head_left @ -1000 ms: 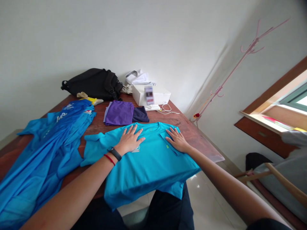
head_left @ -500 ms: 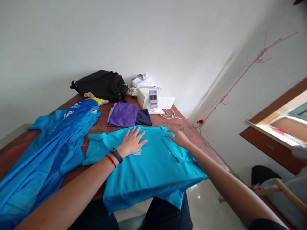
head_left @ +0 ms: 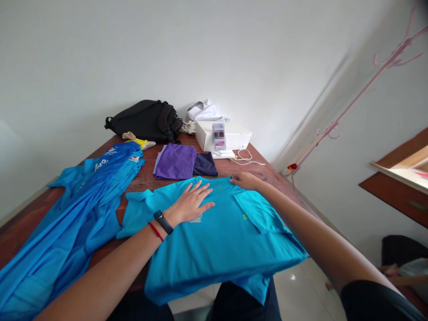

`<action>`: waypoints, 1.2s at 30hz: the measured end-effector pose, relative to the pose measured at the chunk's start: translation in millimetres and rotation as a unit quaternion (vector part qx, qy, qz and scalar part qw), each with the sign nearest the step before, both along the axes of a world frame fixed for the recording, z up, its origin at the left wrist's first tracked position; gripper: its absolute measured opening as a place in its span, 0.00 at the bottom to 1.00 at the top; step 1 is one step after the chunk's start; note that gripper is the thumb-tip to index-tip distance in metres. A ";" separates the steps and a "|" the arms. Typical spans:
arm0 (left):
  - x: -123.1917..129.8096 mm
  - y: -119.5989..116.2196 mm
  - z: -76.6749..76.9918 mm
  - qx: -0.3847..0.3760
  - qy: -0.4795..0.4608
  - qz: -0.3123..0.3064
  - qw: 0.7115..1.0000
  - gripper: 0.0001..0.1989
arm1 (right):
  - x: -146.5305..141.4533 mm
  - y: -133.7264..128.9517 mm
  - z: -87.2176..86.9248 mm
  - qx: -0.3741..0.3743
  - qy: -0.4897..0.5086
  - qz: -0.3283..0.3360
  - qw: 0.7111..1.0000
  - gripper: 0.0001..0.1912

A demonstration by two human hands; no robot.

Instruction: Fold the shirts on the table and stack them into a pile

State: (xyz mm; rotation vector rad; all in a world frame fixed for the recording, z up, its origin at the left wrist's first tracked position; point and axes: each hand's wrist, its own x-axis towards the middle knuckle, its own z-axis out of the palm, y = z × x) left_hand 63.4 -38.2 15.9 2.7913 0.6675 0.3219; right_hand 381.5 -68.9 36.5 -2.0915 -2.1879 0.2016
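Observation:
A teal T-shirt (head_left: 217,254) lies folded on the wooden table, with its lower part hanging over the near edge. My left hand (head_left: 190,204) rests flat on the shirt's middle, fingers spread, with a black band and a red string on the wrist. My right hand (head_left: 244,180) lies at the shirt's far edge beside the collar, its fingers close together. A folded-in panel with a small yellow-green mark shows beneath that arm. To the left, a crumpled blue garment (head_left: 67,218) spreads across the table and over its edge.
Folded purple cloth (head_left: 175,161) and navy cloth (head_left: 204,165) lie beyond the shirt. Further back stand a black bag (head_left: 143,120) and a white box (head_left: 230,136) with a white cable (head_left: 247,157). A pink coat rack (head_left: 364,89) stands by the wall, right of the table.
My right hand has slid from the shirt's middle toward its far edge near the collar. My left hand stays in place. The whole view has turned, so the table sits further right.

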 end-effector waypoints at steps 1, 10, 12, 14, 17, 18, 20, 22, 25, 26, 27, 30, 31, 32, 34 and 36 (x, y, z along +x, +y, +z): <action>0.4 -0.2 0.1 -0.002 0.004 -0.002 1.000 0.35 | 3.1 -0.7 0.7 -0.002 -0.002 0.004 1.000 0.18; -1.2 1.2 -0.8 0.001 0.031 0.037 0.999 0.37 | 9.9 -7.9 14.8 -0.015 -0.013 0.030 0.999 0.20; -1.6 2.7 -3.5 0.008 0.032 0.048 0.998 0.38 | 11.4 -6.9 17.4 0.004 -0.014 0.009 1.000 0.23; -1.9 4.5 -6.9 0.018 0.032 0.065 0.997 0.39 | 11.6 -4.5 18.4 0.016 -0.033 -0.016 0.999 0.23; -2.4 6.4 -10.3 0.029 0.032 0.099 0.994 0.38 | 6.1 0.5 17.4 0.011 -0.074 -0.044 0.996 0.19; -2.6 6.5 -10.6 0.031 0.032 0.111 0.993 0.37 | 2.7 2.0 16.7 0.010 -0.085 -0.055 0.995 0.17; -2.8 6.2 -10.2 0.033 0.032 0.131 0.990 0.35 | -5.4 4.5 15.2 0.013 -0.102 -0.079 0.992 0.14; -2.8 5.6 -9.8 0.034 0.031 0.146 0.988 0.35 | -13.0 6.3 14.0 0.017 -0.113 -0.104 0.988 0.14; -2.8 5.5 -11.2 0.033 0.027 0.160 0.986 0.35 | -19.4 8.8 12.7 0.017 -0.115 -0.125 0.985 0.13; -2.8 5.8 -12.2 0.032 0.026 0.161 0.986 0.36 | -20.1 9.5 12.6 0.015 -0.115 -0.128 0.985 0.12; -2.8 6.2 -13.2 0.030 0.025 0.160 0.986 0.36 | -20.3 10.1 12.5 0.014 -0.114 -0.131 0.985 0.12; -3.2 7.3 -15.6 0.023 0.022 0.159 0.987 0.37 | -19.0 9.5 11.6 0.008 -0.110 -0.132 0.985 0.15; -3.3 7.5 -15.9 0.022 0.022 0.158 0.987 0.37 | -18.4 7.9 10.6 0.007 -0.101 -0.126 0.987 0.16; -3.4 7.5 -16.1 0.020 0.023 0.158 0.987 0.37 | -18.0 5.2 8.8 0.012 -0.085 -0.117 0.989 0.17; -3.6 7.0 -16.2 0.019 0.025 0.159 0.987 0.37 | -17.7 -3.7 2.3 0.049 -0.040 -0.098 0.993 0.20; -3.6 6.4 -16.5 0.021 0.022 0.159 0.987 0.37 | -18.4 -15.8 -8.2 0.110 -0.008 -0.079 0.991 0.24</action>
